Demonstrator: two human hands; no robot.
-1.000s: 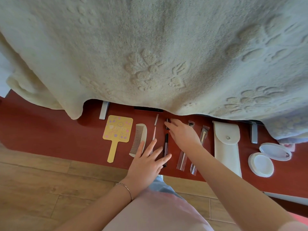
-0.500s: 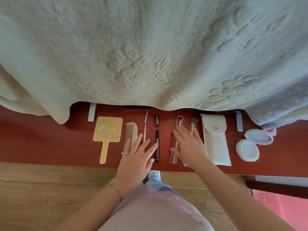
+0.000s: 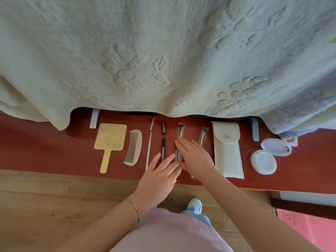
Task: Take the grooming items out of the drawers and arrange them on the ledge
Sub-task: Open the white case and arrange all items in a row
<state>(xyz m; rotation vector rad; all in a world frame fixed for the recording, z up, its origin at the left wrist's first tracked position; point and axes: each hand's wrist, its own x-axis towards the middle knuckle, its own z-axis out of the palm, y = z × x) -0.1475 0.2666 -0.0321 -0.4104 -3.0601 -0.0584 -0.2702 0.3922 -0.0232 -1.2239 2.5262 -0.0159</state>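
Observation:
Grooming items lie in a row on the red ledge (image 3: 36, 148): a yellow hand mirror (image 3: 110, 140), a cream comb (image 3: 134, 147), a thin pale stick (image 3: 150, 142), a black pen (image 3: 163, 147) with its cap (image 3: 163, 127) above it, two brushes in clear sleeves (image 3: 180, 132) (image 3: 202, 135), a white snap pouch (image 3: 227, 150) and an open round white compact (image 3: 263, 160). My right hand (image 3: 195, 157) lies flat, fingers on the left sleeved brush. My left hand (image 3: 158, 177) hovers with spread fingers over the pen's lower end, holding nothing.
A cream embossed blanket (image 3: 163, 51) hangs over the ledge's far side and hides its back. Two grey metal brackets (image 3: 94, 118) (image 3: 255, 130) stand on the ledge. Wooden floor (image 3: 36, 206) lies below, with a pink mat (image 3: 309, 228) at the right.
My right hand has slid left onto the left sleeved brush, which now sits apart from the other. My left hand has shifted right, from the comb side toward the pen.

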